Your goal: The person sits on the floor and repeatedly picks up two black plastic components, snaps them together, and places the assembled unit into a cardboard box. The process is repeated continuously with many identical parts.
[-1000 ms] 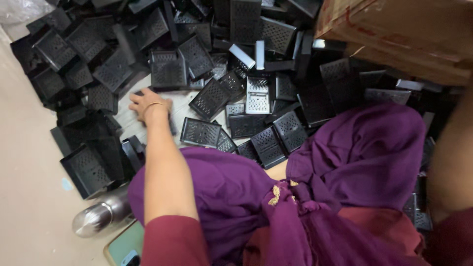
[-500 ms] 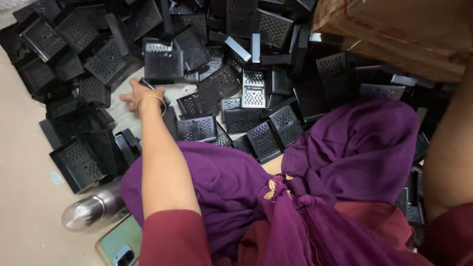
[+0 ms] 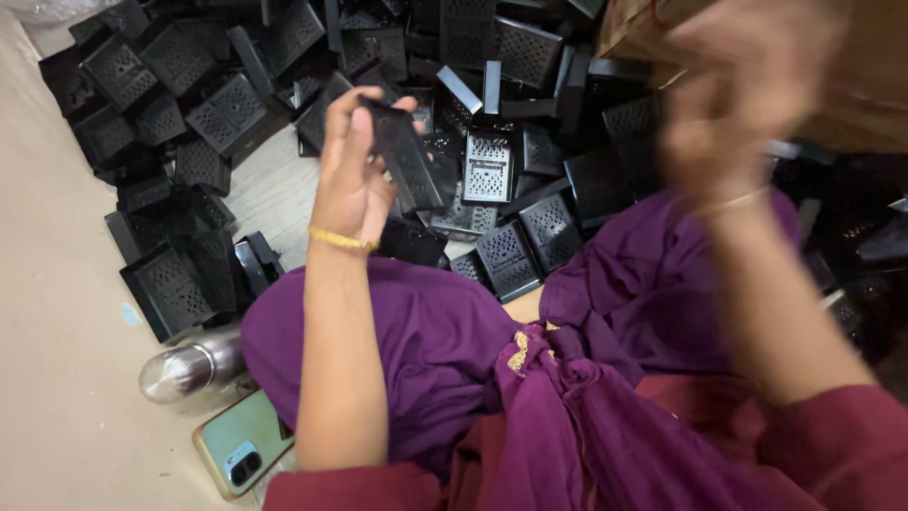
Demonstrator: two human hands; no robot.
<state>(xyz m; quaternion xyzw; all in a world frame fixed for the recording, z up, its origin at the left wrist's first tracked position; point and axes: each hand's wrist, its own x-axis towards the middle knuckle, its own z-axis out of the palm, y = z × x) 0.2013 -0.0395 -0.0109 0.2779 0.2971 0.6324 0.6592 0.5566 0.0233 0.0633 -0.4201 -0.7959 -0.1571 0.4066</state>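
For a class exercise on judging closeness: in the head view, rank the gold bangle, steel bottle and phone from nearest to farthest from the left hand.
1. Gold bangle: on the wrist just below the left hand.
2. Steel bottle: lower left, on the floor.
3. Phone: bottom left, just beyond the bottle.

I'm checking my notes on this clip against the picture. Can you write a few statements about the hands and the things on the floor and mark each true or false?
1. The left hand holds a black perforated part lifted above the pile. True.
2. The right hand is pressed flat on the floor. False: it is raised and blurred, in front of the cardboard box.
3. A phone lies on the floor beside a metal bottle. True.
4. The pile of black parts is stacked neatly in rows. False: the parts lie jumbled at many angles.
5. The left wrist bears a gold bangle. True.
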